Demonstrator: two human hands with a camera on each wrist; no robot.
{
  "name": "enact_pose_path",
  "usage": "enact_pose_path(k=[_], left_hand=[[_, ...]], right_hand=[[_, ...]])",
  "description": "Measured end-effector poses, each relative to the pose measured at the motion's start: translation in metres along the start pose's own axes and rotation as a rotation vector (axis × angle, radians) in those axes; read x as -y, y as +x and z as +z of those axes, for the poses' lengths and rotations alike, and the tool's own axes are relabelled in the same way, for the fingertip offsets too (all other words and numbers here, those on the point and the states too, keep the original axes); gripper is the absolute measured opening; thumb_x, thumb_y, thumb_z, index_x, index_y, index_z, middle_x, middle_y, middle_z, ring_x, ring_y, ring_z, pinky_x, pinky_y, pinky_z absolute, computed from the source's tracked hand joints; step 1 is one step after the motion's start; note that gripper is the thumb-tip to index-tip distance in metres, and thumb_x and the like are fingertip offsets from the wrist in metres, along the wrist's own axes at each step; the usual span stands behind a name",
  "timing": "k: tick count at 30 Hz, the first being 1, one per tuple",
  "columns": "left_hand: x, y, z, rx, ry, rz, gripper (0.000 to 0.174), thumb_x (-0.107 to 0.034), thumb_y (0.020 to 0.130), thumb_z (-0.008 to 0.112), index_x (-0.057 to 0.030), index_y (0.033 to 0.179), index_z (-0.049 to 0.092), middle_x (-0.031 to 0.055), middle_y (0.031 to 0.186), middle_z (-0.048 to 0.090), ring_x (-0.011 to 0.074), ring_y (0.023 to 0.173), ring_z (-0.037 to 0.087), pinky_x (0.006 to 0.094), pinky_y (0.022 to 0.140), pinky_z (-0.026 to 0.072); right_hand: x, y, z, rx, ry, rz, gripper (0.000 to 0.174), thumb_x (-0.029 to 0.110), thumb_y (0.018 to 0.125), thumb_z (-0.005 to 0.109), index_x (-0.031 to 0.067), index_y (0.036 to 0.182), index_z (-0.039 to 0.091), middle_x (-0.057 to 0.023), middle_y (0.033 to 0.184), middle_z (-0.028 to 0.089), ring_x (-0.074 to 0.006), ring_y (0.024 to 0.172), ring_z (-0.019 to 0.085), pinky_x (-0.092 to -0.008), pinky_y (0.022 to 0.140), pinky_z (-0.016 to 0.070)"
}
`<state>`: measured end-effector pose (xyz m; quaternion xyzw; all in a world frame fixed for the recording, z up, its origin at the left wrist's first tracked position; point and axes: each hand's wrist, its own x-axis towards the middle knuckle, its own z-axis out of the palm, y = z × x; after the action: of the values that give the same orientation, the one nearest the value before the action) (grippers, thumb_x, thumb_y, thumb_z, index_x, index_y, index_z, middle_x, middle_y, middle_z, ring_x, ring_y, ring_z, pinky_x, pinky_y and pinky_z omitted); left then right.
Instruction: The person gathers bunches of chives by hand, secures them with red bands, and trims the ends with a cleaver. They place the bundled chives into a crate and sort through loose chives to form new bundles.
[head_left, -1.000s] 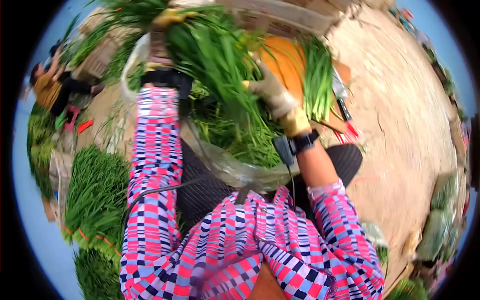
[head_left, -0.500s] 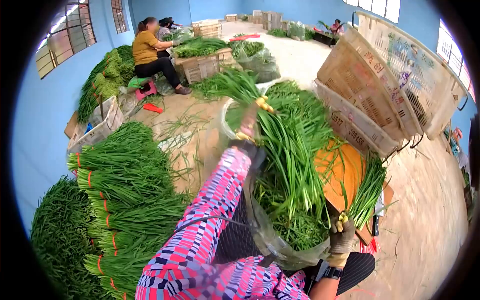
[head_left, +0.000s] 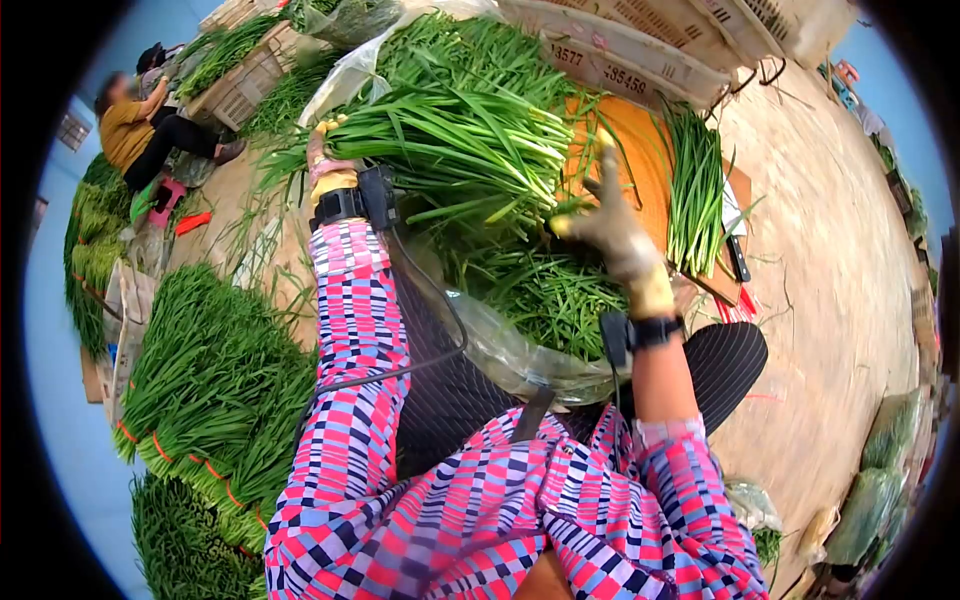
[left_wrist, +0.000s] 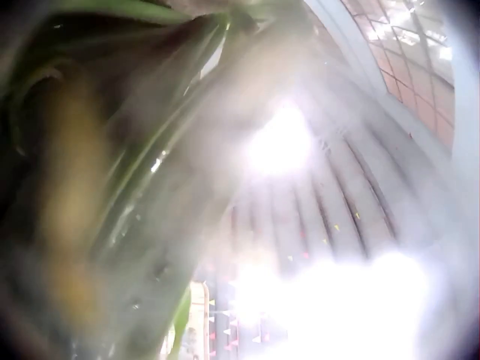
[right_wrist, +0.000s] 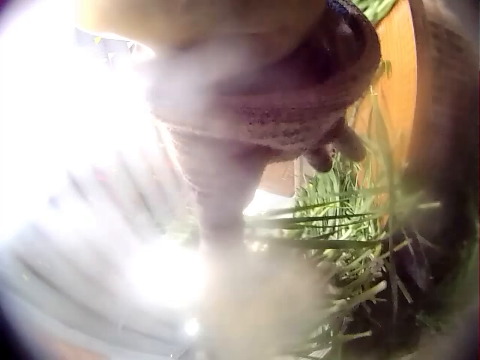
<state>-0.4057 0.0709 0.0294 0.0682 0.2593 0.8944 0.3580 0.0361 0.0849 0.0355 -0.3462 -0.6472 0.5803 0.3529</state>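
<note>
Item 1: L hand (head_left: 328,165), mine, fingers curled round stalk bunch (head_left: 460,130) at its leafy side; bunch held crosswise over clear bag (head_left: 500,350) of loose greens (head_left: 545,305), pale ends to the R. L wrist cam too blurred for finger detail.
Item 2: R hand (head_left: 615,230), mine, fingers spread, nothing gripped, just beside pale ends; contact: can't tell.
Risks (my est.): stalks may slip into bag, cause: one-handed hold, R side unsupported; ends may stay uneven if R pats off-centre; poss. cut if R swings wide, knife (head_left: 737,255) lying near, past stalk pile (head_left: 693,190).
Diff. vs 0.5 s ago: R was down at pile, now up by bunch; bunch then hung ends-down, now approx. level.
</note>
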Motion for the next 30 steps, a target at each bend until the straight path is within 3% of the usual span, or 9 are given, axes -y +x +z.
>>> enact_pose_path(k=[8,10,11,15,18,20,23,25,30], left_hand=[[0.016,-0.036,-0.002,0.205,0.023,0.088,0.018,-0.019,0.077,0.070,-0.0061,0.081,0.059,0.0104,0.081,0.061,0.0275,0.083,0.061,0.0493,0.080,0.0518],[0.023,-0.015,-0.019,0.229,-0.090,0.254,0.017,-0.019,0.077,0.070,-0.0063,0.080,0.059,0.0081,0.076,0.059,0.0255,0.076,0.059,0.0459,0.075,0.0526],[0.015,-0.014,-0.016,0.147,-0.120,0.303,0.017,-0.019,0.078,0.068,-0.0067,0.078,0.058,0.0076,0.076,0.059,0.0249,0.076,0.059,0.0467,0.075,0.0521],[-0.004,-0.028,0.003,-0.235,-0.323,0.272,0.015,-0.019,0.082,0.059,-0.0093,0.073,0.053,0.0071,0.077,0.059,0.0233,0.078,0.057,0.0494,0.078,0.0512],[0.001,-0.049,0.013,-0.111,-0.224,0.211,0.014,-0.020,0.086,0.054,-0.0099,0.077,0.053,0.0058,0.077,0.057,0.0233,0.076,0.057,0.0479,0.079,0.0512],[0.015,-0.056,0.030,-0.164,-0.316,0.164,0.014,-0.020,0.087,0.060,-0.0076,0.082,0.054,0.0053,0.079,0.057,0.0227,0.077,0.057,0.0414,0.076,0.0520],[0.052,-0.104,0.048,0.065,-0.314,0.141,0.017,-0.021,0.086,0.065,-0.0057,0.087,0.056,0.0049,0.081,0.057,0.0219,0.079,0.058,0.0370,0.073,0.0523],[0.055,-0.101,0.040,0.002,-0.232,0.112,0.020,-0.023,0.086,0.065,-0.0059,0.092,0.058,0.0041,0.083,0.057,0.0197,0.081,0.058,0.0344,0.074,0.0525],[0.040,-0.103,0.030,0.031,-0.110,0.172,0.020,-0.026,0.086,0.064,-0.0078,0.093,0.059,0.0064,0.088,0.062,0.0188,0.081,0.059,0.0361,0.075,0.0528]], right_hand=[[-0.059,0.002,-0.004,0.187,-0.894,-0.634,0.032,0.013,0.084,0.053,-0.0001,0.113,0.059,-0.0173,0.095,0.064,-0.0259,0.094,0.060,-0.0351,0.085,0.0448],[-0.042,-0.021,-0.003,0.176,-0.202,-0.040,0.027,0.023,0.087,0.054,0.0048,0.104,0.063,-0.0004,0.079,0.055,-0.0108,0.073,0.047,-0.0245,0.066,0.0346],[-0.033,-0.033,-0.003,0.035,0.125,0.192,0.026,0.028,0.088,0.054,0.0073,0.100,0.065,0.0081,0.071,0.051,-0.0033,0.063,0.041,-0.0192,0.056,0.0294],[-0.055,-0.084,-0.042,0.161,0.060,0.418,0.039,0.023,0.078,0.073,0.0021,0.110,0.064,-0.0016,0.073,0.061,-0.0087,0.058,0.050,-0.0244,0.055,0.0413],[-0.060,-0.074,-0.025,0.230,-0.709,-0.117,0.092,0.019,0.068,0.082,0.0018,0.142,0.031,-0.0188,0.120,0.059,-0.0209,0.101,0.059,-0.0305,0.088,0.0478],[-0.037,-0.048,0.003,0.048,0.046,0.123,0.095,0.012,0.069,0.078,0.0041,0.146,0.023,-0.0147,0.131,0.053,-0.0250,0.118,0.050,-0.0335,0.102,0.0375],[0.013,-0.015,0.065,-0.418,0.531,0.146,0.055,0.015,0.078,0.071,0.0080,0.126,0.047,-0.0031,0.089,0.060,-0.0110,0.068,0.053,-0.0237,0.055,0.0414],[-0.025,0.005,0.051,-0.407,0.665,0.427,0.028,0.010,0.080,0.067,0.0109,0.106,0.055,-0.0007,0.073,0.057,-0.0110,0.052,0.049,-0.0235,0.043,0.0359],[-0.031,-0.043,0.031,-0.139,0.874,0.375,0.017,0.010,0.083,0.056,0.0086,0.100,0.057,0.0025,0.059,0.045,-0.0081,0.038,0.035,-0.0213,0.036,0.0289]])
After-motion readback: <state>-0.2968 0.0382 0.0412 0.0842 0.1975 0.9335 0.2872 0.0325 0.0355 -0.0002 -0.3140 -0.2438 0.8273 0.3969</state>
